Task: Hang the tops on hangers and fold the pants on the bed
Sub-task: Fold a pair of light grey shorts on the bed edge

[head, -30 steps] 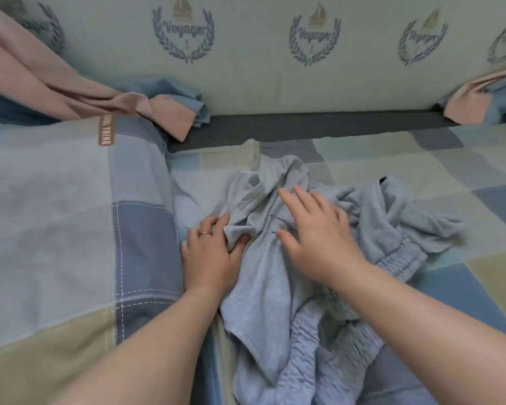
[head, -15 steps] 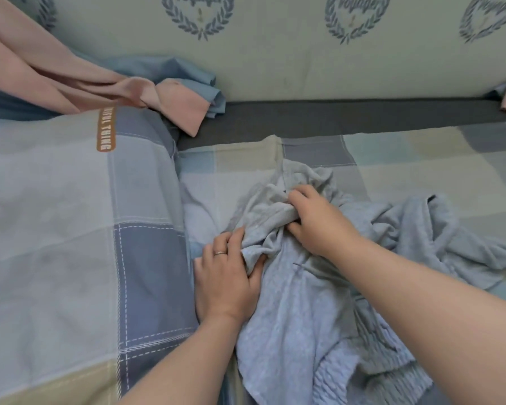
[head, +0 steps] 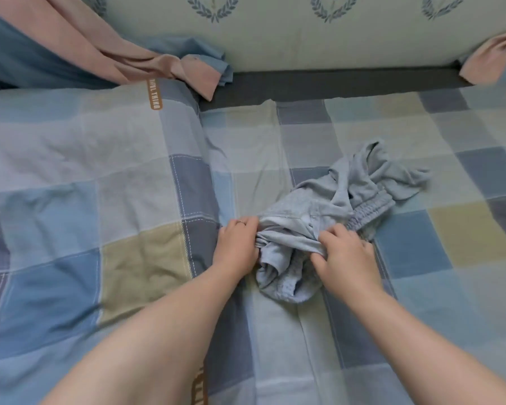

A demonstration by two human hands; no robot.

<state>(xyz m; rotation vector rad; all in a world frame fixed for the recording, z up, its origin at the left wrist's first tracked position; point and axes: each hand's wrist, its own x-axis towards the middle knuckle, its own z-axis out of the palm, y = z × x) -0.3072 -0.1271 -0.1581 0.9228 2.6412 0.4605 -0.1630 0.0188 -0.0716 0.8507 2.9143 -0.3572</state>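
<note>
Just right of frame centre on the bed (head: 129, 171), the grey pants (head: 333, 206) (elastic waistband showing) have been bunched tighter than a moment ago, their near edge gripped by the left hand (head: 237, 244) and the right hand (head: 345, 255), so flattening for folding is judged still pending.

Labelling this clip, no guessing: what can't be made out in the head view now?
All in the head view:
The grey garment: bunched; its own folds hide its full shape.
The left hand and right hand: fingertips of each grip curl out of sight into the fabric.
The pink and blue cloth, top left: cut off by the frame edge.
The pink cloth, top right: cut off likewise.
</note>
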